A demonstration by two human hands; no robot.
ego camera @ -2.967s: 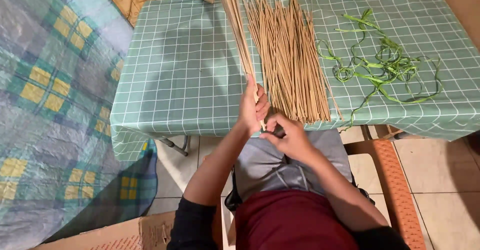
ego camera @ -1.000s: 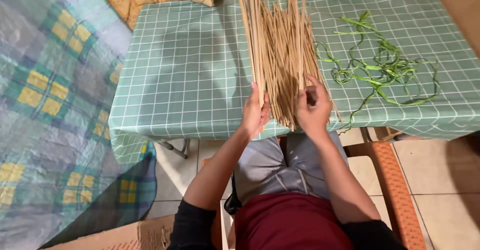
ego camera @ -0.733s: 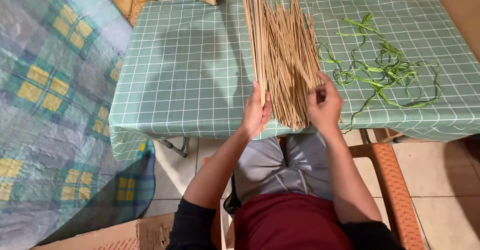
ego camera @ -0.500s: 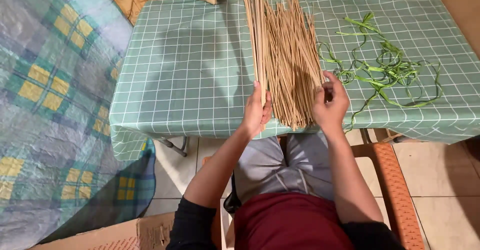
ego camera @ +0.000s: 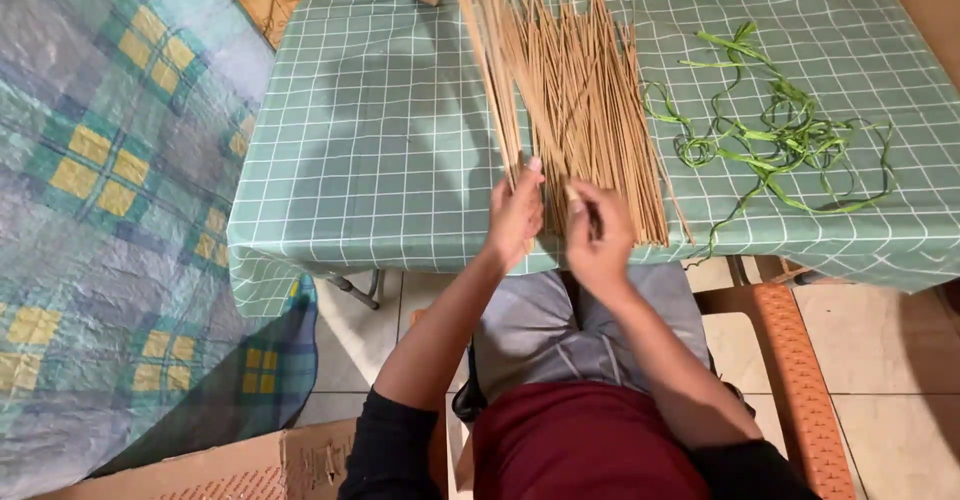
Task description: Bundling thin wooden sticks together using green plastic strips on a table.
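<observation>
My left hand (ego camera: pixel 515 215) grips the lower end of a thin bundle of tan sticks (ego camera: pixel 487 55) that rises away toward the top of the view. A wide pile of the same tan sticks (ego camera: pixel 590 100) lies flat on the green checked tablecloth (ego camera: pixel 380 140). My right hand (ego camera: pixel 598 232) is at the near end of that pile, close beside my left hand, its fingers pinched on a single stick. Whether that stick is lifted off the pile I cannot tell.
A tangle of green strips (ego camera: pixel 770 130) lies on the cloth to the right of the pile. A plaid blanket (ego camera: pixel 110 210) covers the left side. An orange plastic chair (ego camera: pixel 790 380) is under me and a cardboard box (ego camera: pixel 240 465) stands at lower left.
My right hand has moved from the pile's right edge leftward to its near end, beside my left hand. The held bundle has tilted a little to the left.
</observation>
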